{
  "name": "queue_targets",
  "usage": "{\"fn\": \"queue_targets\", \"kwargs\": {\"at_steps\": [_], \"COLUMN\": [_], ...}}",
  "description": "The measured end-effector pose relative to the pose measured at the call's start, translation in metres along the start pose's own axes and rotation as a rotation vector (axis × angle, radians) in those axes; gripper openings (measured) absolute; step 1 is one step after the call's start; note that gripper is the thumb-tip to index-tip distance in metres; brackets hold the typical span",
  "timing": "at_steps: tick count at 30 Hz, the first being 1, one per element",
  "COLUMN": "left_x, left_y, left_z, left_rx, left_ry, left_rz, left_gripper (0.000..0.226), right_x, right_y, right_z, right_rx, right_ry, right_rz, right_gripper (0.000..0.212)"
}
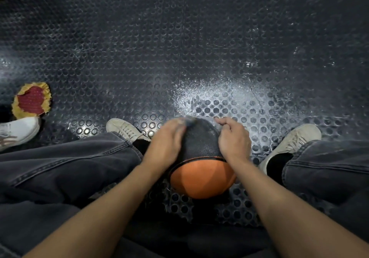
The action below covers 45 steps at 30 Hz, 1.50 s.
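A round object point(201, 180) sits on the floor between my legs, orange on its near part and dark and rough-textured point(199, 138) on its far part. My left hand point(165, 140) lies on the dark part's left side. It is motion-blurred and holds a small grey pad point(187, 120) under its fingertips. My right hand point(233, 138) grips the dark part's right far edge with curled fingers.
The floor is black studded rubber point(179, 58), with white dust point(219, 96) just beyond the object. My shoes point(123, 129) point(295, 138) flank it. A torn red and yellow scrap point(32, 100) and another person's white shoe point(18, 132) lie at the left.
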State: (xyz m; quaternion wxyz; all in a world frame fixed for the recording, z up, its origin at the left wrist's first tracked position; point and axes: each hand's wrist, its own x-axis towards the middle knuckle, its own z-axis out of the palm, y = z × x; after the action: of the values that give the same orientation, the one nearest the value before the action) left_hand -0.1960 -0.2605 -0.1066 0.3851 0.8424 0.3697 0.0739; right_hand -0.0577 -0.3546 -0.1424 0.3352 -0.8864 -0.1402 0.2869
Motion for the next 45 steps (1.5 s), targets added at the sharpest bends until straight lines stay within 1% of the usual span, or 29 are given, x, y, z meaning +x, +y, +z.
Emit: {"fn": "queue_targets", "kwargs": {"at_steps": [1, 2, 3, 5, 7, 8, 11, 12, 14, 16, 17, 18, 20, 21, 22, 23, 25, 27, 28, 29, 30, 32, 33, 37, 38, 41, 42, 43, 45], "left_x": [0.009, 0.011, 0.008, -0.008, -0.02, -0.015, 0.015, 0.014, -0.004, -0.028, -0.03, -0.024, 0.003, 0.016, 0.02, 0.018, 0.002, -0.018, -0.016, -0.009, 0.002, 0.017, 0.016, -0.016, -0.012, 0.017, 0.016, 0.009, -0.02], "left_y": [-0.001, 0.0, 0.004, 0.015, 0.01, 0.007, 0.003, 0.004, 0.011, 0.009, 0.002, -0.002, -0.003, -0.002, -0.001, 0.002, 0.016, 0.016, 0.01, 0.009, 0.006, 0.005, 0.007, 0.006, 0.002, 0.0, 0.002, 0.007, 0.009], "left_z": [-0.002, -0.002, 0.001, 0.01, 0.01, 0.005, -0.005, -0.004, 0.002, 0.003, 0.001, -0.002, -0.005, -0.006, -0.005, -0.002, 0.005, 0.011, 0.008, 0.002, -0.002, -0.007, -0.007, 0.001, -0.005, -0.014, -0.012, -0.007, 0.001], "left_rx": [-0.002, 0.029, 0.045, 0.025, 0.048, 0.036, 0.005, 0.051, 0.082, 0.111, 0.13, 0.114, 0.024, 0.053, 0.094, 0.114, 0.112, 0.189, 0.217, 0.204, 0.155, 0.124, 0.162, 0.233, 0.213, 0.12, 0.131, 0.151, 0.156], "left_ry": [0.036, 0.047, 0.04, -0.023, -0.069, -0.049, 0.112, 0.122, 0.064, -0.074, -0.11, -0.106, 0.033, 0.062, 0.052, 0.037, 0.016, -0.088, -0.137, -0.145, -0.1, 0.044, 0.052, -0.162, -0.165, 0.04, 0.068, 0.052, -0.084], "left_rz": [-0.175, -0.231, -0.165, 0.082, 0.247, 0.206, -0.28, -0.281, -0.018, 0.249, 0.287, 0.247, -0.09, -0.27, -0.357, -0.311, 0.031, 0.376, 0.427, 0.377, 0.247, 0.02, 0.005, 0.359, 0.35, 0.012, -0.037, -0.006, 0.217], "left_gripper": [0.023, 0.023, 0.023, 0.026, 0.028, 0.027, 0.027, 0.027, 0.028, 0.033, 0.034, 0.031, 0.023, 0.023, 0.025, 0.025, 0.024, 0.028, 0.029, 0.027, 0.024, 0.022, 0.022, 0.032, 0.03, 0.022, 0.023, 0.024, 0.027], "right_x": [-0.003, -0.005, -0.003, 0.001, 0.003, 0.002, -0.003, -0.004, -0.003, 0.001, 0.003, 0.004, 0.003, 0.0, -0.004, -0.008, -0.01, -0.008, -0.006, -0.005, -0.004, -0.005, -0.005, -0.001, -0.001, -0.005, -0.007, -0.006, -0.002], "right_y": [-0.001, -0.001, -0.003, -0.002, -0.001, -0.002, -0.007, -0.009, -0.01, -0.007, -0.006, -0.005, -0.002, -0.002, -0.002, -0.001, -0.003, -0.004, -0.006, -0.008, -0.011, -0.016, -0.019, -0.016, -0.016, -0.02, -0.02, -0.019, -0.016], "right_z": [0.001, 0.002, 0.001, -0.003, -0.003, -0.001, 0.008, 0.009, 0.006, 0.003, 0.003, 0.004, 0.006, 0.007, 0.007, 0.007, 0.004, 0.003, 0.005, 0.006, 0.008, 0.015, 0.017, 0.015, 0.015, 0.016, 0.016, 0.015, 0.012], "right_rx": [0.006, 0.002, -0.006, -0.03, -0.005, 0.011, 0.019, 0.006, -0.03, -0.042, -0.02, 0.016, 0.07, 0.081, 0.081, 0.065, 0.017, 0.022, 0.032, 0.023, 0.011, -0.002, -0.013, -0.012, -0.013, -0.028, -0.035, -0.035, -0.033], "right_ry": [0.017, 0.034, 0.044, 0.047, 0.023, 0.012, 0.017, 0.02, 0.036, 0.027, -0.001, -0.036, -0.085, -0.094, -0.084, -0.062, -0.018, -0.036, -0.06, -0.08, -0.086, -0.082, -0.075, -0.068, -0.086, -0.164, -0.165, -0.154, -0.124], "right_rz": [0.009, 0.026, 0.045, 0.086, 0.053, 0.031, 0.029, 0.048, 0.072, 0.056, 0.027, -0.008, -0.064, -0.071, -0.07, -0.06, -0.028, -0.044, -0.057, -0.063, -0.073, -0.095, -0.088, -0.073, -0.092, -0.156, -0.164, -0.159, -0.122], "right_gripper": [0.04, 0.039, 0.037, 0.036, 0.038, 0.039, 0.036, 0.035, 0.032, 0.033, 0.035, 0.035, 0.034, 0.033, 0.032, 0.032, 0.032, 0.034, 0.035, 0.036, 0.036, 0.036, 0.035, 0.035, 0.035, 0.036, 0.036, 0.037, 0.038]}}
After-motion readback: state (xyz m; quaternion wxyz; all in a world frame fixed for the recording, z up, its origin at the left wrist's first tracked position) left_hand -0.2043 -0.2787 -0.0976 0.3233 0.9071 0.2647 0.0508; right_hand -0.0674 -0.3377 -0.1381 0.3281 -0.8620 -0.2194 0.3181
